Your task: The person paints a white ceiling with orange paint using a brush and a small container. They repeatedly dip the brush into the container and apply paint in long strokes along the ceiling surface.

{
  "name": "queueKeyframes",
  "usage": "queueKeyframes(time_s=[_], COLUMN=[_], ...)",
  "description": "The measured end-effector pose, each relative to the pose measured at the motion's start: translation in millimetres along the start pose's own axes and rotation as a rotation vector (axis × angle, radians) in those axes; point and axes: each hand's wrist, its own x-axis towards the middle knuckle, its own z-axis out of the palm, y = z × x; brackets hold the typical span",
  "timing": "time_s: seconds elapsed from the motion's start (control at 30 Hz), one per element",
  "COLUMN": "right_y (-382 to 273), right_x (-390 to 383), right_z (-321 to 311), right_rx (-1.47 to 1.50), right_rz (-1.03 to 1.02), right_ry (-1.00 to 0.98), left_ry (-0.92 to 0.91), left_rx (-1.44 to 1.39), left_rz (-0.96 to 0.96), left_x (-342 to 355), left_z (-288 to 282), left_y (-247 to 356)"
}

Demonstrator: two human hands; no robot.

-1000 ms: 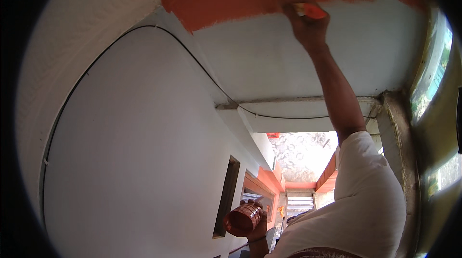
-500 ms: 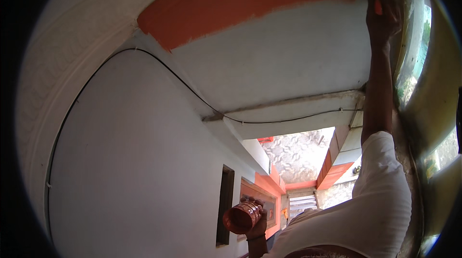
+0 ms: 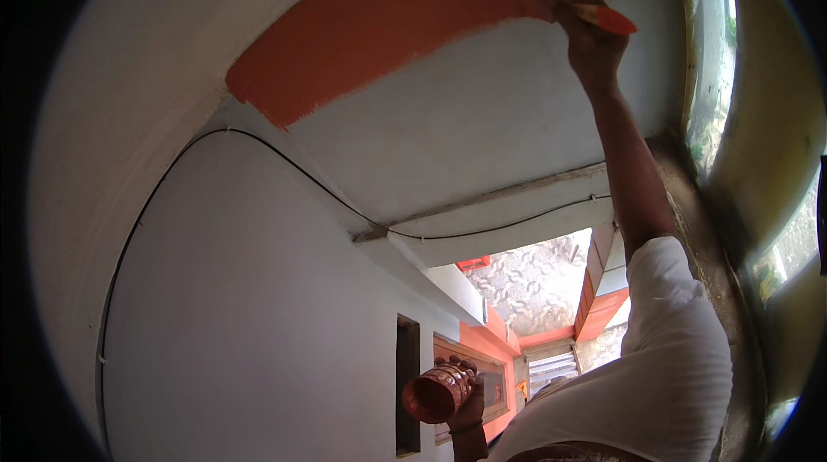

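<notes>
My right hand is raised high, gripping a paintbrush with a red part jutting toward the right. Its other end is at the lower edge of the orange paint band on the pale overhead surface. My left hand is low in the view, its fingers wrapped round a paint-smeared cylindrical plastic container, tipped on its side in this view, with reddish-brown inside.
A black cable runs along the white wall, with a narrow dark opening and orange-trimmed frame beyond. A curved ledge and bright gaps line the right. A patterned bright surface shows through an opening.
My right hand moved right to the band's far end, then back leftward. The painted band extends further right. The view has shifted; my left hand still holds the container.
</notes>
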Motion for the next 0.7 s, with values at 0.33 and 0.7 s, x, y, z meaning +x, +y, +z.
queueKeyframes(time_s=[0.33,0.7], right_y=[9.5,18.6], right_x=[69.6,72.1], right_z=[-123.7,-111.5], right_rx=[-1.064,-0.947], right_rz=[-0.65,-0.757], right_ry=[0.255,0.217], left_ry=[0.061,0.079], left_rx=[0.001,-0.038], left_rz=[-0.055,-0.099], left_x=[5.9,17.7], left_z=[-12.6,-7.5], left_y=[-3.1,-13.4])
